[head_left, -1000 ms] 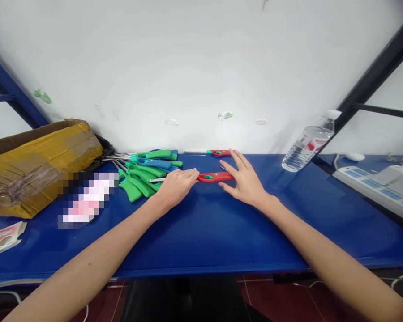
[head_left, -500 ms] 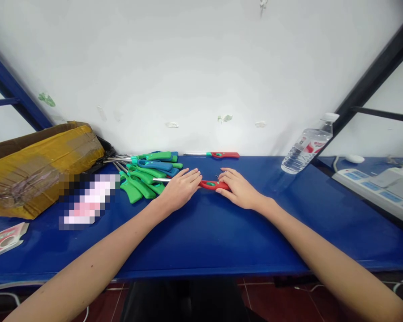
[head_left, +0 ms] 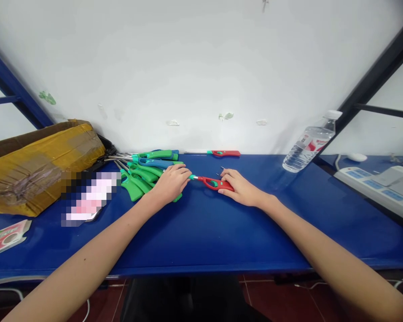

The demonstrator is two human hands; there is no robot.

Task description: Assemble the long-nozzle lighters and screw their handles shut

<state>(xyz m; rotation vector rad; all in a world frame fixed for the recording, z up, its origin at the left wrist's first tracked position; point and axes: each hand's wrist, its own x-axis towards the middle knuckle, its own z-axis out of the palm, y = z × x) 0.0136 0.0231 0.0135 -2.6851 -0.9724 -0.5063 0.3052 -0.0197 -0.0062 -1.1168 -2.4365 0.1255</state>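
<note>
My right hand (head_left: 239, 187) is closed on the handle of a red lighter (head_left: 218, 184), whose metal tube points left. My left hand (head_left: 173, 181) is closed over a green part at the left end of that tube; what its fingers grip is partly hidden. Beside and behind the left hand lies a pile of green lighters (head_left: 132, 185) and blue ones (head_left: 151, 163), their tubes pointing left. Another red lighter (head_left: 225, 153) lies along the wall. Two thin metal tips stick out just behind my right fingers.
On the blue table (head_left: 201, 241), a taped cardboard box (head_left: 47, 167), a blurred pinkish item (head_left: 90, 197) and a card (head_left: 6, 239) are at left. A water bottle (head_left: 309, 145) and a power strip (head_left: 379, 188) stand at right.
My left hand has moved left, off the red lighter's front and onto the green part. The red lighter has shifted slightly right with my right hand, and more of it shows.
</note>
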